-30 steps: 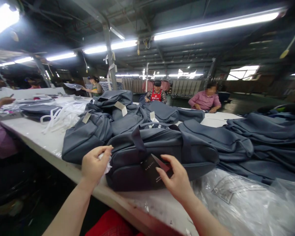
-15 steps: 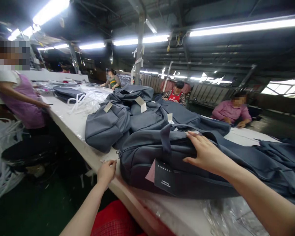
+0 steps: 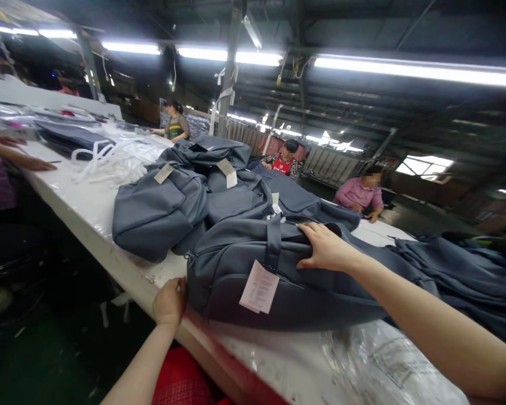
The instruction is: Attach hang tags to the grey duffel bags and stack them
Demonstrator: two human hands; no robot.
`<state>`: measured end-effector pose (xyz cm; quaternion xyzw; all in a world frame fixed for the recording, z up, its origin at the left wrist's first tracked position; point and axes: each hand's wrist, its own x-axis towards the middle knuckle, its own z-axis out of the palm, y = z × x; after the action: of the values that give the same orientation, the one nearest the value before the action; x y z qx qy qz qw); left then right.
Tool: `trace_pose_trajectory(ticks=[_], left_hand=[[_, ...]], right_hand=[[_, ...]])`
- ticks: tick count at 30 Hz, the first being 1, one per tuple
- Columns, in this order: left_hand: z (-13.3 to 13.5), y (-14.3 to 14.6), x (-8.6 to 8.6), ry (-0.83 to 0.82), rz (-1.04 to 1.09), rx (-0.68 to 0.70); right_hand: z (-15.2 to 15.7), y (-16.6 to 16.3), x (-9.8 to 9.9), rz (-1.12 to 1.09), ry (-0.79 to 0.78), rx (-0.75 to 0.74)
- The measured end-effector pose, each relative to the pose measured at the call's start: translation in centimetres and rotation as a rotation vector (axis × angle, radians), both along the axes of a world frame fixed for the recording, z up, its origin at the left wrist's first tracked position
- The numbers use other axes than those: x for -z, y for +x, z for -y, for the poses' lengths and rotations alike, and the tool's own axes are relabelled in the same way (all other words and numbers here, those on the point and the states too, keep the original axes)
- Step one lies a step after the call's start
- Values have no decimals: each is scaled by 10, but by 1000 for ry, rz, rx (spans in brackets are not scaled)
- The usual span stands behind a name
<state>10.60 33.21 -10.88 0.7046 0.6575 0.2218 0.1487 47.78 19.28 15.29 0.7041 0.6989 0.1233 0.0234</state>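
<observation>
A dark blue-grey bag [image 3: 236, 298] lies on its side along the near edge of the table. My right hand [image 3: 326, 247] grips its top, with fingers over the upper edge near the opening and thumb on the front. At the bag's left end is my left hand [image 3: 168, 301], its fingers curled in; what they hold, if anything, is hidden. A pale pink paper tag [image 3: 259, 288] hangs on the bag's front, below a short fabric strap [image 3: 274, 242]. Other dark bags [image 3: 160, 208] with beige tags are heaped just behind.
Clear plastic wrapping [image 3: 396, 360] lies on the white table [image 3: 88, 211] at front right. White straps [image 3: 113, 160] are piled at the left, and dark fabric [image 3: 459, 275] at the right. A co-worker's hand [image 3: 37, 163] rests at the far left; other people sit beyond the table.
The hanging tag has turned from its black printed side to its pink side. The bag's strap now lies flatter. My left hand has come against the bag's left end. The view has shifted right.
</observation>
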Motion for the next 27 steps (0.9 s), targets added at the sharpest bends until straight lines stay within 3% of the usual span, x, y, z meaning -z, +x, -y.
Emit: trace_pose_trajectory(ticks=[7,15,20,23,27], left_hand=[[3,1,0,33,-64,1],[-8,1,-27,-25,-98,149],[-12,6,-26,-59,-84,170],[-10,6,-23,-55,-55,157],[-9,2,-25,-27,-6,205]], right_hand=[[12,0,-1,-27,9,37],[54,-34,-16,6,-108,71],[64,-43,-22,-6,-161,73],[68,-57,-31,-117,-226,87],[72,-85,-50,-441,-356,86]])
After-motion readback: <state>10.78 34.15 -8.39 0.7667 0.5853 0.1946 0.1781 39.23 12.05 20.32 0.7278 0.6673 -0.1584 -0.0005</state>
